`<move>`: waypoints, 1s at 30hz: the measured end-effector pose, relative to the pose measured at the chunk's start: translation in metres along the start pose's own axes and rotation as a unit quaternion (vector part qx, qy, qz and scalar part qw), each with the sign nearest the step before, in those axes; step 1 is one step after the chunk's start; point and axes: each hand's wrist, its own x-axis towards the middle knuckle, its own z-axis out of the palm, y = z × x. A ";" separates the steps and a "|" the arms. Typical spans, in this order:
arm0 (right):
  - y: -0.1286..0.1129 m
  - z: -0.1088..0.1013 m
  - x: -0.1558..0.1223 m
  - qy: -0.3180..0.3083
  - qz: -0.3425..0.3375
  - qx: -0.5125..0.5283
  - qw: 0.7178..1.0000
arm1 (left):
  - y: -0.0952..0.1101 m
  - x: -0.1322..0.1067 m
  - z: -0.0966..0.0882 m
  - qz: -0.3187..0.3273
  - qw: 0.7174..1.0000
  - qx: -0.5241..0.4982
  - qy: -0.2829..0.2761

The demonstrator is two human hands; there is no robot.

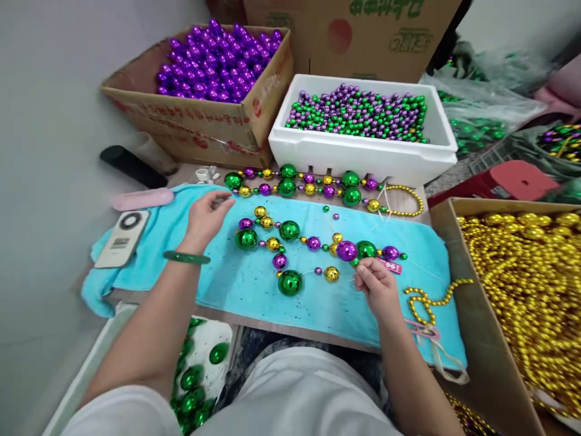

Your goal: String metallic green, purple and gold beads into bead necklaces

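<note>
My right hand pinches the thread of a bead string at its fingertips, beside a large purple bead. A gold bead and a large green bead sit along the thread to the left. The strung beads loop over a turquoise towel, with another big green bead at the left bend. My left hand hovers above the towel's left part, thumb and fingers apart, nothing visible between them. A finished-looking bead necklace lies along the towel's far edge.
Behind stand a cardboard box of purple beads and a white foam box of small green and purple beads. Gold bead chains fill a box at right. A phone-like device lies left; green beads sit in a container below.
</note>
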 end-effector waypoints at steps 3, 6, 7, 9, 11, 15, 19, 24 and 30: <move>-0.001 -0.008 0.002 0.036 -0.015 0.007 0.999 | -0.026 0.020 -0.025 0.036 0.987 0.159 0.000; -0.004 -0.010 0.002 0.036 -0.023 -0.001 0.999 | -0.038 0.023 -0.040 0.055 0.958 0.280 -0.001; -0.005 -0.010 0.002 0.033 -0.025 -0.008 0.999 | -0.041 0.024 -0.042 0.041 0.951 0.307 0.000; -0.008 -0.012 0.003 0.031 -0.030 -0.019 0.999 | -0.048 0.027 -0.043 0.000 0.941 0.337 0.003; -0.011 -0.015 0.004 0.039 -0.037 -0.019 0.998 | -0.056 0.032 -0.042 -0.031 0.940 0.340 -0.009; -0.011 -0.024 0.007 0.052 -0.048 -0.004 0.997 | -0.068 0.039 -0.035 -0.088 0.951 0.292 -0.051; -0.008 -0.029 0.007 0.041 -0.047 0.001 0.998 | -0.067 0.037 -0.028 -0.096 0.970 0.218 -0.049; -0.005 -0.026 0.004 0.037 -0.044 -0.005 0.998 | -0.027 0.020 -0.012 -0.080 0.996 -0.031 0.014; -0.006 0.008 -0.002 -0.027 -0.044 -0.059 0.997 | 0.052 -0.033 0.023 -0.177 0.832 -0.492 -0.185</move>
